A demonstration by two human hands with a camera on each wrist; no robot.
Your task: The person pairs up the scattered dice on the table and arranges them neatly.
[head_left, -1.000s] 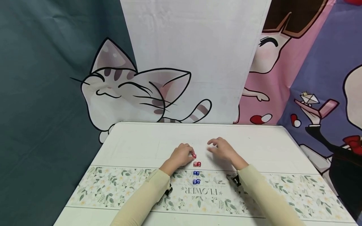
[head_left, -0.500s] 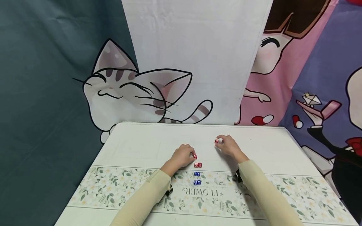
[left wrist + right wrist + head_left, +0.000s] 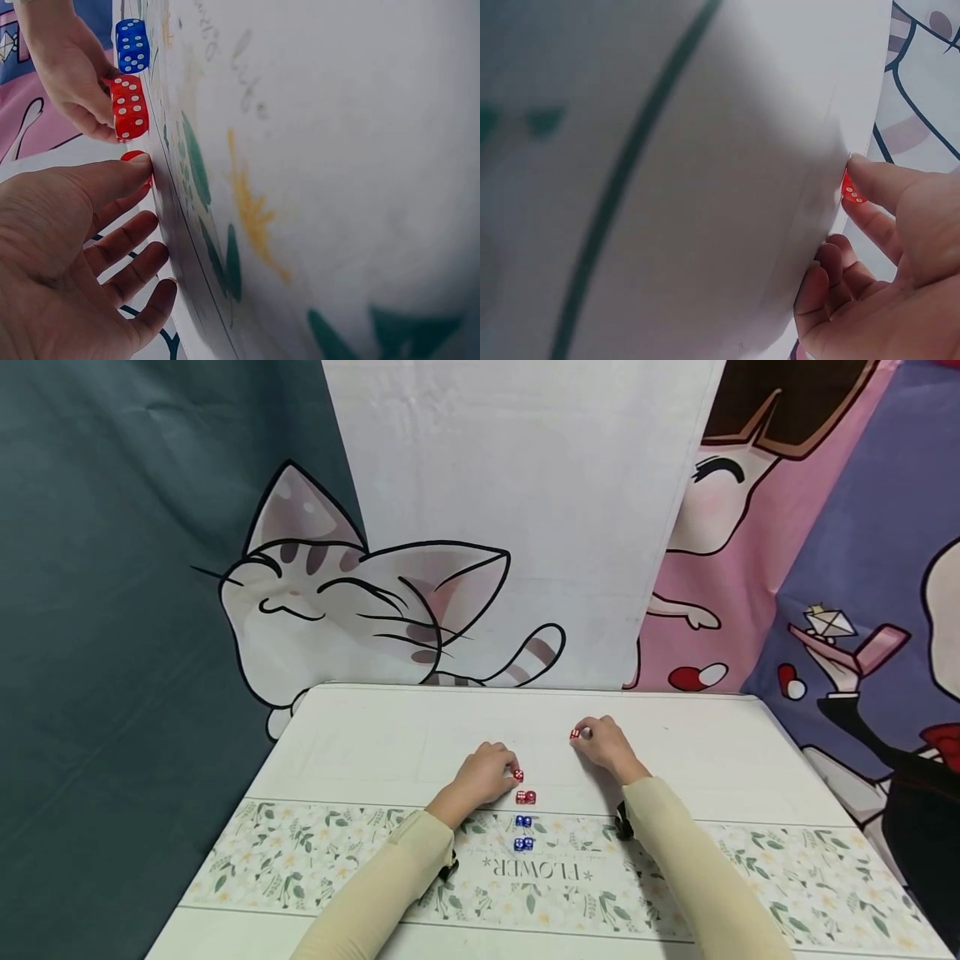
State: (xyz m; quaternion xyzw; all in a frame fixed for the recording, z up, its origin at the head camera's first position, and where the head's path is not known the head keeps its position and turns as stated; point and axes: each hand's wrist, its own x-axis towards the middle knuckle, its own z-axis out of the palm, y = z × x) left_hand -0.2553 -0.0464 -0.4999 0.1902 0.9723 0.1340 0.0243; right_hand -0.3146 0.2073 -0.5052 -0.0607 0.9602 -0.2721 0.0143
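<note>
My left hand [image 3: 483, 774] pinches a red die [image 3: 518, 775] between thumb and index finger, low over the white part of the table; in the left wrist view the thumb covers most of it. Farther back and to the right, my right hand [image 3: 606, 746] pinches another red die [image 3: 575, 734]. In the right wrist view this die [image 3: 852, 190] shows white dots between thumb and index fingertip, the other fingers curling near the tabletop. Just in front of the left hand's die sits a pair of red dice [image 3: 526, 797], side by side.
Two pairs of blue dice, a farther pair [image 3: 523, 821] and a nearer pair [image 3: 523, 843], lie in line toward me on the flowered band [image 3: 337, 860] of the table [image 3: 375, 727]. A cartoon cat curtain [image 3: 480, 485] hangs behind the table's far edge.
My right hand has moved slightly back and right, and a red die now shows in its fingertips where none showed one second ago. The left hand has stayed at its die.
</note>
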